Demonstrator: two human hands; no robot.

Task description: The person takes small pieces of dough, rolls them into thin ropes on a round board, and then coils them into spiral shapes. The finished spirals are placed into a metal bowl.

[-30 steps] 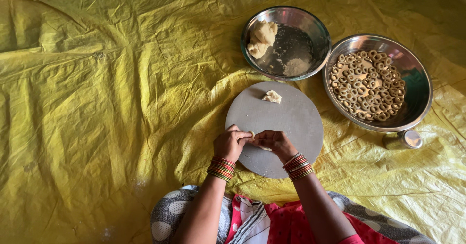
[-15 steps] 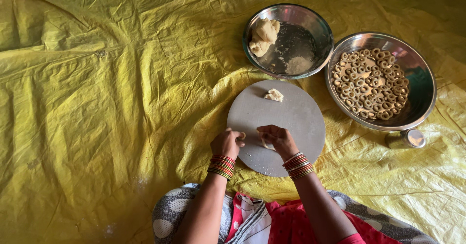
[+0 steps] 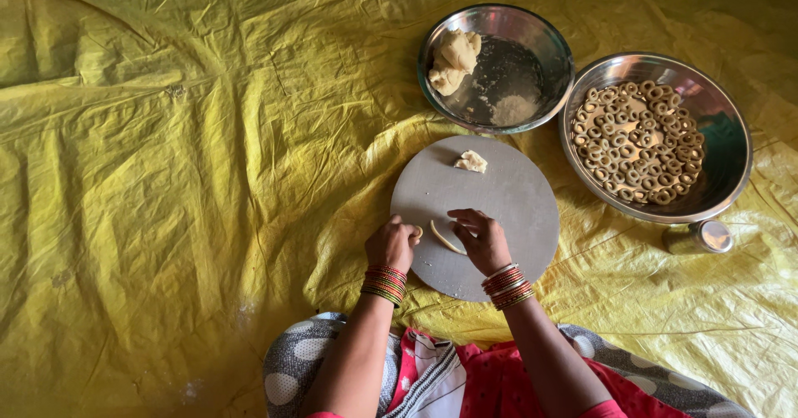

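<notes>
A round grey board (image 3: pixel 499 202) lies on a yellow sheet. A thin curved strip of dough (image 3: pixel 444 238) rests on its near side. My right hand (image 3: pixel 480 239) has its fingertips on the right end of the strip. At the board's left edge, my left hand (image 3: pixel 391 243) is curled, with a small bit of dough pinched at its fingertips. A small dough lump (image 3: pixel 471 162) sits at the far side of the board. Both wrists wear red bangles.
A steel bowl (image 3: pixel 544 40) behind the board holds a large dough lump (image 3: pixel 453 59) and some flour. A second steel bowl (image 3: pixel 723 135) on the right holds several dough rings. A small steel container (image 3: pixel 702 237) lies near it. The wrinkled yellow sheet (image 3: pixel 183 177) covers the floor.
My hands were together on the dough at the board's near edge. They have moved apart, and the thin strip now shows between them. The view shifted slightly.
</notes>
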